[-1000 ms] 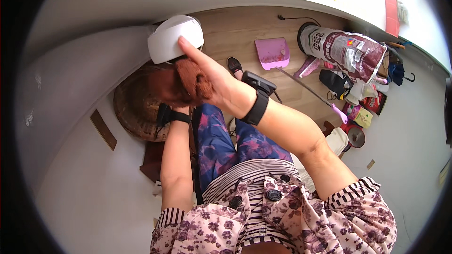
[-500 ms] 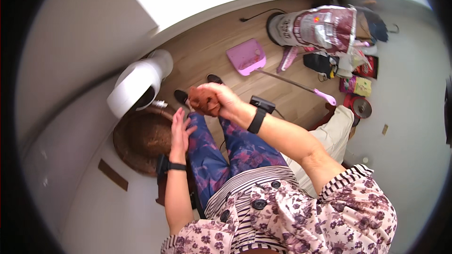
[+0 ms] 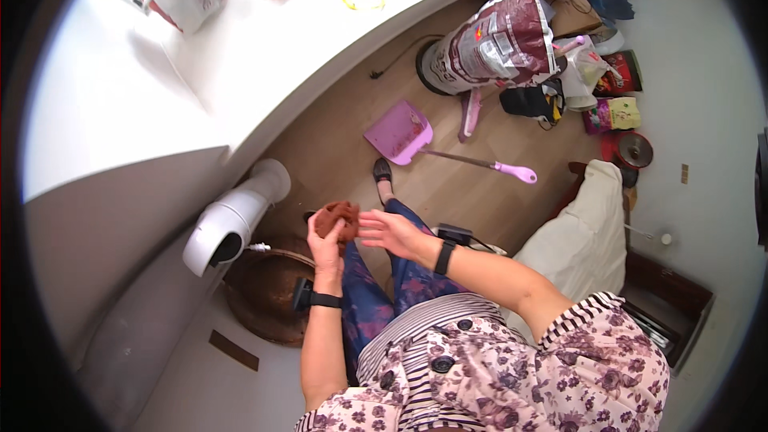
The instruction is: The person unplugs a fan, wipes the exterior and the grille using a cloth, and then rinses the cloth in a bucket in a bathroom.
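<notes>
A soft-looking, crumpled reddish-brown lump [image 3: 339, 219] is held in front of my knees; I cannot tell whether it is cloth or clay. My left hand [image 3: 325, 250] wraps round it from the near left side, thumb across its front. Fingers stretched out, my right hand [image 3: 394, 234] lies just to the right of the lump, its fingertips at or near the edge. Each wrist wears a black strap with a small dark box. Below and to the left of my left hand is a round brown basin [image 3: 258, 298], partly hidden by my arm.
A white curved pipe-like object [image 3: 232, 220] stands at the left, beside a white counter [image 3: 264, 72]. Beyond my feet lie a pink dustpan [image 3: 398, 130] and a pink brush [image 3: 470, 116]. Farther right are a large maroon-and-white bag [image 3: 500, 40], several packages and a cream cloth [image 3: 584, 232].
The lump has passed from my right hand to my left. My right hand has opened and moved lower and to the right. The view has shifted, showing more of the counter.
</notes>
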Tool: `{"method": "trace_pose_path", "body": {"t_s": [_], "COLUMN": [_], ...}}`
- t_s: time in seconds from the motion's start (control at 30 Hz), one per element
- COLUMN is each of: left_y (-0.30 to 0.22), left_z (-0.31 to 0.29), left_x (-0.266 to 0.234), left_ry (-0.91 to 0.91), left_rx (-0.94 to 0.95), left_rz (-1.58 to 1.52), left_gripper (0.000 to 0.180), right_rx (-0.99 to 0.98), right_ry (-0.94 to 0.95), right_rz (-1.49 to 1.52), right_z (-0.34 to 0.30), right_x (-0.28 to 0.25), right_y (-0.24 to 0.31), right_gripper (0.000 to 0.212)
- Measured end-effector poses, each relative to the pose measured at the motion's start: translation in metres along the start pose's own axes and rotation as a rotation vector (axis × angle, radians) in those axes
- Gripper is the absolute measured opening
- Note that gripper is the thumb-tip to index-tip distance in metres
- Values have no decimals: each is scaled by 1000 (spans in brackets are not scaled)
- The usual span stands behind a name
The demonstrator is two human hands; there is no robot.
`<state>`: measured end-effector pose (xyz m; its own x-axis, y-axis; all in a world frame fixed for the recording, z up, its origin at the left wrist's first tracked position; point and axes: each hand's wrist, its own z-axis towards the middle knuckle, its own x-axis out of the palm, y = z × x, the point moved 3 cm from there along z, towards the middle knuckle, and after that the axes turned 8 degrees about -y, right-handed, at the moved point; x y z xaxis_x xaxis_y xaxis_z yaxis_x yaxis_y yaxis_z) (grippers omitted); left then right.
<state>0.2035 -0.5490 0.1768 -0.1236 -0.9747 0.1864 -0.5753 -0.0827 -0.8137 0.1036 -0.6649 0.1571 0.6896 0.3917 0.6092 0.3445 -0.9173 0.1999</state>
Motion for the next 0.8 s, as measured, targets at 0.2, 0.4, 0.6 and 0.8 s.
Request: {"method": "trace_pose_path", "body": {"t_s": [0.2, 0.4, 0.6, 0.8], "left_y": [-36, -102, -121, -115], "left_z": [6, 62, 73, 83], "left_x": [43, 97, 124, 171], "left_ry": [-20, 186, -52, 59], "left_rx": [134, 142, 103, 41], "left_rz": [90, 126, 240, 326], "left_gripper": [33, 20, 30, 35], "right_rx": [48, -107, 99, -103], "right_ry": [-407, -305, -269, -210], "right_rz": [501, 431, 506, 439], "right_z": [-55, -99, -115, -145], "right_x": [-153, -215, -219, -232], "right_y": [36, 141, 164, 214], "right_gripper": [55, 76, 96, 96]}}
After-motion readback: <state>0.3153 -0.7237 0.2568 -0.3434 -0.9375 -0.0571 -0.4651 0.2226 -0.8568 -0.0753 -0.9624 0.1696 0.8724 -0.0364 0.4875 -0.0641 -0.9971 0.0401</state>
